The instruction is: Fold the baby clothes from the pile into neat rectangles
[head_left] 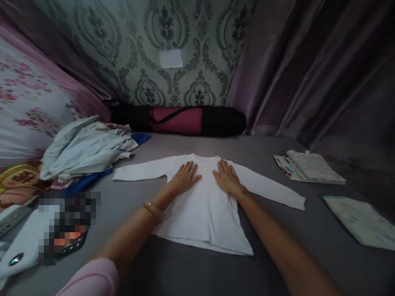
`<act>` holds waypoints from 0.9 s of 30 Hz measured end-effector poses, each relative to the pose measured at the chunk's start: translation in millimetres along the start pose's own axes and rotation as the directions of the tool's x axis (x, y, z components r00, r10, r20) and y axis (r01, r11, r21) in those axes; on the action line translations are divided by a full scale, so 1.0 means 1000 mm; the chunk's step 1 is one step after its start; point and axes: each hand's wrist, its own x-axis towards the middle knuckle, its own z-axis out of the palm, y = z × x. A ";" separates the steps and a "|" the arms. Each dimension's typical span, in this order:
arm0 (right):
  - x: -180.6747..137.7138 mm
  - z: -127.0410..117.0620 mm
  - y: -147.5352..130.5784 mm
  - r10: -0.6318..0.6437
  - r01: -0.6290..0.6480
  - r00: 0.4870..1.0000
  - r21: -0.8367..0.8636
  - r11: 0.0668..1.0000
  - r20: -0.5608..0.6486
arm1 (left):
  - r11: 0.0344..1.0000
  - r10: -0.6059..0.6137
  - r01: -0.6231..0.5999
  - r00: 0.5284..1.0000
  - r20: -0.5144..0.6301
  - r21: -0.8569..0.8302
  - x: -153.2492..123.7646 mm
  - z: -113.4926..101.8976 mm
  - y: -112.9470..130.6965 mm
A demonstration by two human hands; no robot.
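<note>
A white long-sleeved shirt (197, 213) lies spread out on the grey surface, its neckline away from me and both sleeves stretched to the sides. My left hand (185, 177) rests flat on the upper left of its chest, fingers extended. On the upper right of the chest, my right hand (227, 177) presses palm down with its fingers slightly spread. Neither hand grips the fabric. A few soft creases run down the front between the hands and the hem.
A heap of loose clothes (86, 144) lies at the left. Folded clothes (317, 166) and a pale folded cloth (361, 220) are at the right. A long black and maroon bag (179, 120) lies along the patterned wall (202, 49). A white device (27, 238) sits at the near left.
</note>
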 end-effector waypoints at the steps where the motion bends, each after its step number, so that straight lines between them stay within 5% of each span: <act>1: 0.002 0.000 -0.001 0.023 -0.023 1.000 -0.002 1.000 -0.005 | 1.000 -0.006 0.006 1.000 0.009 -0.003 0.000 0.000 -0.001; 5: 0.009 -0.001 -0.008 0.067 -0.066 0.995 0.009 0.998 -0.068 | 1.000 0.022 -0.022 1.000 -0.001 -0.007 0.007 -0.008 -0.006; 8: 0.018 0.001 -0.012 -0.003 -0.002 0.983 -0.026 1.000 -0.184 | 0.998 -0.049 0.055 0.988 -0.149 0.040 0.020 -0.009 -0.009; 10: 0.025 0.004 -0.012 -0.042 0.038 0.986 -0.031 0.999 -0.158 | 0.992 -0.101 0.113 0.978 -0.182 0.053 0.027 -0.004 -0.011; 14: 0.035 0.008 -0.010 -0.032 0.032 0.999 -0.005 0.999 -0.041 | 0.990 -0.136 0.138 0.990 -0.045 0.029 0.036 0.005 -0.015; 20: 0.021 -0.012 0.008 0.011 -0.013 1.000 0.077 0.997 0.020 | 0.985 -0.170 0.171 0.985 -0.028 0.033 0.024 -0.010 -0.036; 23: -0.001 -0.015 0.029 0.173 -0.173 0.981 0.014 0.985 -0.086 | 0.921 -0.341 0.372 0.913 -0.225 0.111 0.002 -0.015 -0.067; 27: -0.020 -0.004 0.047 0.260 -0.262 0.965 -0.051 0.964 -0.040 | 0.806 -0.564 0.583 0.809 -0.166 0.101 -0.021 -0.011 -0.101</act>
